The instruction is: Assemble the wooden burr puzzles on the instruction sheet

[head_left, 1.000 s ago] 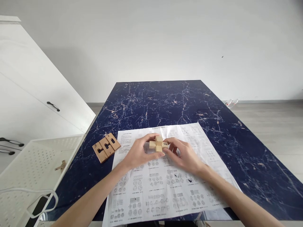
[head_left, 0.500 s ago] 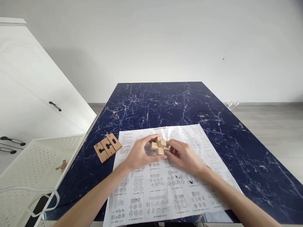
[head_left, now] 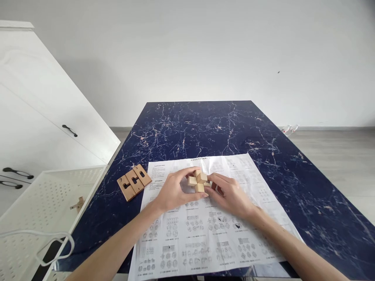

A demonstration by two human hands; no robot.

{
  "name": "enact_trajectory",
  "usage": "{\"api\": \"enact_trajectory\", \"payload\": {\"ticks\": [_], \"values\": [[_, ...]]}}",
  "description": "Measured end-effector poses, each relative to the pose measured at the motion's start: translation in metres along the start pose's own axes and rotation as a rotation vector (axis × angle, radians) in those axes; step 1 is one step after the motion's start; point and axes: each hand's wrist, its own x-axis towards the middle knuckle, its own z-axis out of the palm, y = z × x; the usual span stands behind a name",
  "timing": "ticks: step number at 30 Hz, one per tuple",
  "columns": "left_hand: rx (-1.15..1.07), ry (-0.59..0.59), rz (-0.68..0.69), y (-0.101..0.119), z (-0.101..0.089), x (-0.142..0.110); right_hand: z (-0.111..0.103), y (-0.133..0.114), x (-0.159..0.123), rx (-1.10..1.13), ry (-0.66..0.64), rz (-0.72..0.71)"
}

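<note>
A pale wooden burr puzzle [head_left: 201,178] of interlocked blocks is held just above a printed paper sheet [head_left: 159,187]. My left hand [head_left: 173,190] is closed around its left side, with the thumb along the near edge and the index finger at the far edge. On the right side, the thumb and fingers of my right hand [head_left: 231,194] are bent together and pinch the puzzle's right end, which they partly hide. Diagrams of puzzle pieces and small printed text cover the sheet.
Left of the sheet lie joined brown wooden plates [head_left: 134,182] with cut-out slots and numbers. The blue marbled table [head_left: 199,128] extends ahead. At lower left, a white perforated tray [head_left: 38,203] contains a small wooden cross [head_left: 78,204]; a white cable [head_left: 68,239] loops over it.
The puzzle looks slightly turned, its upper right block now showing more of its side. Both hands stay on it in nearly the same place. The whole view has shifted a little.
</note>
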Motion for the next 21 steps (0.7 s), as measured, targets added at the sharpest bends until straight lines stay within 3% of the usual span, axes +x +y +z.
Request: {"api": "enact_trajectory", "payload": {"ticks": [14, 21], "values": [[0.117, 0.042, 0.109, -0.005, 0.0041, -0.0026, 0.0024, 0.0065, -0.0011, -0.01, -0.049, 0.009], [0.142, 0.052, 0.129, -0.004, 0.0037, -0.0031, 0.0036, 0.0051, -0.0028, -0.06, 0.001, -0.065]]}}
